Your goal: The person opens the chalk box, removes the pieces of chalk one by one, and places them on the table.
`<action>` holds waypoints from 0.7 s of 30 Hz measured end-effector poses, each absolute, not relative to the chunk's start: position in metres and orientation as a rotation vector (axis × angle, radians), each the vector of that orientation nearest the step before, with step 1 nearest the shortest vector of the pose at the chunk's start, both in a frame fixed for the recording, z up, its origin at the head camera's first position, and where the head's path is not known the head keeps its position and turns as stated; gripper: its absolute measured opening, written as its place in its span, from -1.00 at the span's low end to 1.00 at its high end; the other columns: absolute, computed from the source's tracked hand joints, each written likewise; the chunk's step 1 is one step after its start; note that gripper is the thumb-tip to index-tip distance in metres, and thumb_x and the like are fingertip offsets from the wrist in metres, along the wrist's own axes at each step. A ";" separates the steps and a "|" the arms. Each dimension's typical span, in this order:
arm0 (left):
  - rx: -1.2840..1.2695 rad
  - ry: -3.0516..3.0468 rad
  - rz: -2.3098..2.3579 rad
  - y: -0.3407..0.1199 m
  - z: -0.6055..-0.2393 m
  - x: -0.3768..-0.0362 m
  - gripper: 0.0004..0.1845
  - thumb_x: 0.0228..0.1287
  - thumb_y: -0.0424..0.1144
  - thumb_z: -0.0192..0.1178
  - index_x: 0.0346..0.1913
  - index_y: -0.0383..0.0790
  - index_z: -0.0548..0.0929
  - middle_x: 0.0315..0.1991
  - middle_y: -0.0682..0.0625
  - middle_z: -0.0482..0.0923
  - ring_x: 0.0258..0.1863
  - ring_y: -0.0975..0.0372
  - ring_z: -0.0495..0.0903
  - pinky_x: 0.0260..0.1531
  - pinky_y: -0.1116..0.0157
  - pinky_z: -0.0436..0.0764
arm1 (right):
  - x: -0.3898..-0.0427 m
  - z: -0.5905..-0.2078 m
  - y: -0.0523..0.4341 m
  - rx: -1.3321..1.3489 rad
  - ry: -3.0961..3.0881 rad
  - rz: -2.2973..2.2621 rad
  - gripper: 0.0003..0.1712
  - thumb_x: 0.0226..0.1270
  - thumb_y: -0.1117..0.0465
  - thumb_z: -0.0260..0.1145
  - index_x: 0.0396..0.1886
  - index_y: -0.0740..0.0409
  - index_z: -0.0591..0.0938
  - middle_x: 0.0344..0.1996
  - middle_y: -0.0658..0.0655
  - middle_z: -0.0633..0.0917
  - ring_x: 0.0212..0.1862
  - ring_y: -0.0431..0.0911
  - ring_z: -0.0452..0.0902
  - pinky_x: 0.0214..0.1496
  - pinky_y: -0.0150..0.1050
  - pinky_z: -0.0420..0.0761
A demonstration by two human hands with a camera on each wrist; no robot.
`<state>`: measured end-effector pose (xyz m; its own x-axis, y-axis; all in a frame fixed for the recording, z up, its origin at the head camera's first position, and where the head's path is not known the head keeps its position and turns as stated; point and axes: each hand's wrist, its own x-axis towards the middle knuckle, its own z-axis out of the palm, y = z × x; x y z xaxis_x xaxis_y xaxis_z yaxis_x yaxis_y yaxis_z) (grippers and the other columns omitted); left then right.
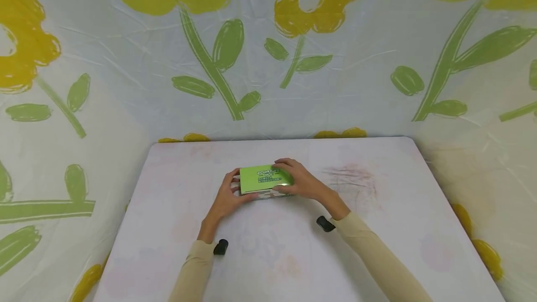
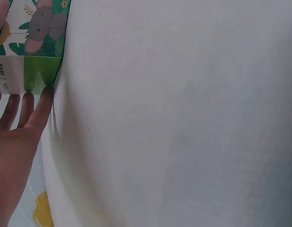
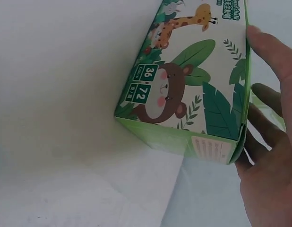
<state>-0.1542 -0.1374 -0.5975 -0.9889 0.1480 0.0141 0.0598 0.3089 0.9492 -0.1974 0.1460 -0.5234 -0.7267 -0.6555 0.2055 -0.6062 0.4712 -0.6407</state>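
A green and white chalk box (image 1: pixel 259 180) printed with cartoon animals lies on the table, green lid up. My left hand (image 1: pixel 226 199) holds its left end, thumb at the near side and fingertips against the end panel (image 2: pixel 41 73). Over the right end, my right hand (image 1: pixel 303 180) grips the box, fingers across the top and thumb at the near top edge. In the right wrist view, the box's front panel (image 3: pixel 184 71) shows a bear, a giraffe and the numbers 36 and 72. The lid edge looks slightly parted at the right corner.
The white table (image 1: pixel 268 255) has faint stains and a reddish-brown smudge (image 1: pixel 354 178) right of the box. A cloth with yellow flowers and green leaves (image 1: pixel 335 87) hangs around its back and sides. Small black devices (image 1: pixel 325 223) sit at both wrists.
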 end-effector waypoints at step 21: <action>0.262 2.429 1.873 -0.140 -0.602 -0.158 0.08 0.07 -0.17 0.61 0.58 -0.14 0.16 0.45 -0.02 0.23 0.25 0.10 0.34 0.27 0.05 0.50 | -0.220 -0.508 0.141 -1.546 2.742 -0.463 -0.27 0.23 -0.04 0.55 0.25 0.34 0.63 0.16 0.29 0.66 0.21 0.17 0.56 0.26 0.07 0.54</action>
<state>-0.1583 -0.1400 -0.6023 -0.9835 0.1726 0.0538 0.0959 0.2459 0.9645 -0.2202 0.1409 -0.5083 -0.5270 -0.8314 0.1762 -0.8431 0.4854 -0.2313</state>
